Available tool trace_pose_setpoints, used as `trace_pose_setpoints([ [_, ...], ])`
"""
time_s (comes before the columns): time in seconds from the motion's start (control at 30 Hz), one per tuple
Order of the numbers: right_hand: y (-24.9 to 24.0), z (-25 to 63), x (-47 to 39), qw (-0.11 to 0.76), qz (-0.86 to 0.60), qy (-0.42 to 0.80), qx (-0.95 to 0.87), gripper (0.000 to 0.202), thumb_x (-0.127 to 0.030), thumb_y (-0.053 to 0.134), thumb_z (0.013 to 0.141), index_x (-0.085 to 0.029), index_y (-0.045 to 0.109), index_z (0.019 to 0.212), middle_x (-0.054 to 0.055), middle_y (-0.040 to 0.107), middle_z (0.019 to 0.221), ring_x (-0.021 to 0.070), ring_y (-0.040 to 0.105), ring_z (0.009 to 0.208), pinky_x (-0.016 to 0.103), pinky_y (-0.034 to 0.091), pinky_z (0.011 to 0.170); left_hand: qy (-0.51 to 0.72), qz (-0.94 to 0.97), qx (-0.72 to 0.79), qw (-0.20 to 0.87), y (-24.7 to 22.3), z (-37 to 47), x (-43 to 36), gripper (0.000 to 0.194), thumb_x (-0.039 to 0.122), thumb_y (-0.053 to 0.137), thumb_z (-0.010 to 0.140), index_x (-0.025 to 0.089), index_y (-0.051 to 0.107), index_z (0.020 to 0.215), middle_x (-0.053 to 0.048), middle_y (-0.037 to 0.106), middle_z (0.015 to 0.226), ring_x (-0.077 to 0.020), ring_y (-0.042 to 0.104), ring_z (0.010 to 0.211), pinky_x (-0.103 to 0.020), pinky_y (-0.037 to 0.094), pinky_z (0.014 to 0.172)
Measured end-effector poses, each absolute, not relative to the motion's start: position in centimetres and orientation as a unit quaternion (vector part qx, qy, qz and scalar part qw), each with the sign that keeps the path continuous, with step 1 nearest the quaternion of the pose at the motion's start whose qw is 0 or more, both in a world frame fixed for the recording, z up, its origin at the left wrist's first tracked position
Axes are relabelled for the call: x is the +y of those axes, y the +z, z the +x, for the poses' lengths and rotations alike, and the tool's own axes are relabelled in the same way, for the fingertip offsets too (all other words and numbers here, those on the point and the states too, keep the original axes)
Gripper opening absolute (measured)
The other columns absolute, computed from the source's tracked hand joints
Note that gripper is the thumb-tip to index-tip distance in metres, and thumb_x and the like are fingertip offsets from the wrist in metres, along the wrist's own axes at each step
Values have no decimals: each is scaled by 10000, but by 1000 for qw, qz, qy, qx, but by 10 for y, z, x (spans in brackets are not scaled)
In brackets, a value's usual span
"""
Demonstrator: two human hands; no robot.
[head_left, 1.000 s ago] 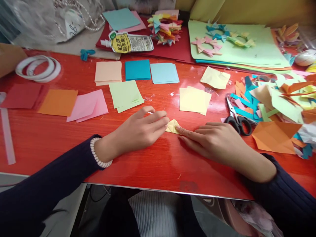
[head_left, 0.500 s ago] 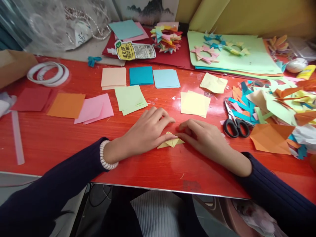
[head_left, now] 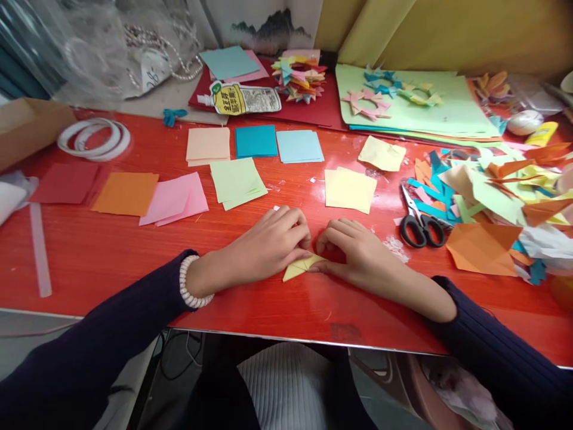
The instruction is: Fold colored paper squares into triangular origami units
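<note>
A small piece of folded yellow paper [head_left: 297, 269] with crease lines is held between my two hands, just above or on the red table [head_left: 250, 307]. My left hand [head_left: 273, 243] pinches its left upper part between thumb and curled fingers. From the other side, my right hand [head_left: 353, 249] grips the right end, thumb against the lower edge and fingers bent. Part of the paper is hidden behind the fingertips. Beyond my hands lies a stack of pale yellow squares [head_left: 350, 190], with a light green stack [head_left: 239, 184] to its left.
Black-handled scissors [head_left: 418, 224] lie right of my hand, beside a heap of paper scraps [head_left: 501, 185]. Peach, blue, pink, orange and red paper stacks [head_left: 119, 192] spread across the left and middle. Folded paper rings [head_left: 367, 104] rest at the back; white tape rolls [head_left: 94, 138] are far left.
The folded yellow paper has been turned and tilted, and now shows a flatter, slanted face. Both hands have closed in on it, their fingers more curled than before.
</note>
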State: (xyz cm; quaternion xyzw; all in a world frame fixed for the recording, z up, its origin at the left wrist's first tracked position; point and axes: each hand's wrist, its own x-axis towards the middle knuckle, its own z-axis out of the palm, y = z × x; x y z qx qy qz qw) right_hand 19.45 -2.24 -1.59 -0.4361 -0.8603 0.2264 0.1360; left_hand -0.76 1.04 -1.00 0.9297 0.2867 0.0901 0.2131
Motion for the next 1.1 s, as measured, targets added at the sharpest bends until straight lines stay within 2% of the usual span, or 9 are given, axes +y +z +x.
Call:
trace_pose_setpoints([
  [0.13, -20, 192, -23, 157, -418, 247, -860, 159, -304, 564, 849, -175, 495, 786, 36, 524, 775, 159, 449, 714, 300, 367, 660, 65, 878, 313, 355, 1, -8, 13, 188, 339, 531, 867, 152, 547, 884, -22, 555, 893, -140, 489, 809, -256, 374, 735],
  [0.23, -20, 191, -23, 198, -424, 273, -840, 124, -253, 551, 859, -181, 483, 784, 30, 497, 779, 147, 452, 709, 282, 382, 646, 58, 844, 339, 412, 7, -10, 15, 163, 290, 522, 861, 169, 581, 952, 6, 581, 821, -114, 512, 734, -227, 362, 656],
  [0.4, -14, 190, -22, 286, -487, 312, -764, 155, -201, 591, 829, -192, 453, 759, 1, 469, 744, 113, 447, 651, 240, 376, 581, 43, 834, 348, 426, 8, -10, 13, 201, 330, 513, 861, 191, 657, 856, 4, 575, 818, -117, 527, 757, -227, 359, 657],
  [0.57, -14, 190, -20, 357, -524, 338, -696, 187, -346, 499, 890, -199, 434, 795, -15, 470, 737, 102, 437, 646, 247, 361, 597, 99, 863, 369, 332, -4, -5, 4, 348, 484, 514, 839, 161, 565, 960, -32, 538, 944, -165, 505, 855, -281, 388, 749],
  [0.67, -14, 188, -20, 348, -524, 359, -689, 218, -394, 451, 908, -198, 444, 813, -17, 467, 731, 100, 431, 638, 249, 358, 592, 104, 892, 344, 275, -12, -4, 0, 365, 478, 547, 827, 159, 525, 1003, -47, 516, 1004, -187, 484, 920, -308, 381, 811],
  [0.83, -12, 185, -22, 305, -523, 353, -714, 186, -368, 497, 889, -196, 467, 824, -4, 509, 747, 107, 452, 648, 252, 365, 591, 98, 891, 347, 278, -12, -4, 1, 305, 442, 578, 817, 163, 481, 893, -38, 506, 950, -177, 473, 857, -291, 378, 743],
  [0.97, -10, 185, -23, 262, -497, 368, -741, 204, -358, 617, 807, -188, 504, 825, 11, 527, 785, 117, 462, 671, 251, 375, 585, 122, 861, 358, 341, -7, -4, 1, 153, 308, 493, 878, 174, 425, 846, -14, 519, 863, -145, 481, 769, -263, 366, 667],
  [1.03, -11, 186, -23, 253, -489, 389, -738, 190, -349, 593, 824, -180, 519, 779, 1, 509, 738, 108, 445, 635, 246, 363, 561, 127, 838, 365, 384, -3, -3, 1, 117, 276, 493, 870, 181, 425, 866, -2, 536, 857, -131, 496, 744, -251, 364, 645],
  [1.1, -12, 186, -22, 259, -492, 399, -729, 203, -339, 551, 853, -173, 525, 739, -10, 490, 690, 99, 421, 594, 243, 341, 535, 126, 817, 366, 427, 1, -3, 2, 172, 274, 558, 828, 189, 442, 922, 4, 557, 911, -128, 522, 784, -245, 376, 660],
])
